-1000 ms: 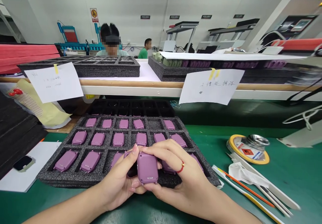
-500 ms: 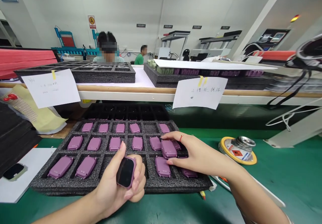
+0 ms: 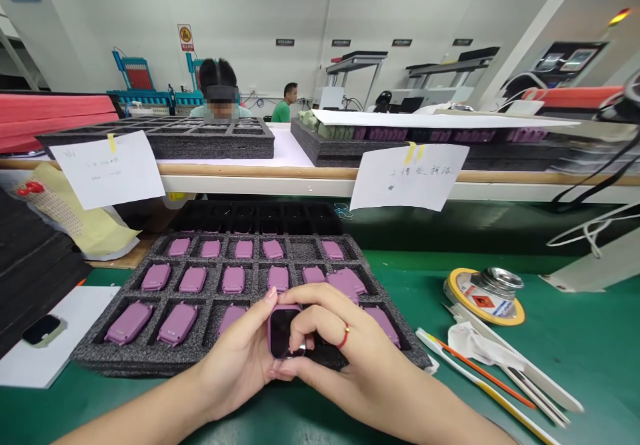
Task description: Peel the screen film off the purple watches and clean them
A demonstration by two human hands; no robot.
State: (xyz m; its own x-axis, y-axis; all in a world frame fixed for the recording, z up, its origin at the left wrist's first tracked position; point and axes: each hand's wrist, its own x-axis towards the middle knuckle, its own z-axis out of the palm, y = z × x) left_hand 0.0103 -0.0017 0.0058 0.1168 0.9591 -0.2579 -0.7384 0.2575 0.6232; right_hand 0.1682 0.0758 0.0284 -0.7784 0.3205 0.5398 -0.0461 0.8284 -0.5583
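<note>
A purple smartwatch case (image 3: 281,333) with a black screen is held in front of the foam tray's near edge, its screen turned up toward me. My left hand (image 3: 237,351) grips it from the left, thumb at its upper edge. From the right, my right hand (image 3: 345,345) closes on the same watch, thumb at the lower edge and a bent finger over the screen. The black foam tray (image 3: 125,367) holds several purple watch cases, backs up, in its pockets. Two cases (image 3: 346,283) lie overlapped in one pocket. My right hand hides part of the near row.
At right lie a round yellow-rimmed tin (image 3: 483,297), a white tissue (image 3: 485,346), an orange stick (image 3: 485,373) and a yellow-white brush (image 3: 480,385). A green-cased watch (image 3: 44,330) rests on white paper at left. A shelf (image 3: 260,185) with trays crosses behind; people sit beyond.
My right hand has left the cases in the tray and come left onto the watch in my left hand. The view has shifted slightly, showing more tools at right.
</note>
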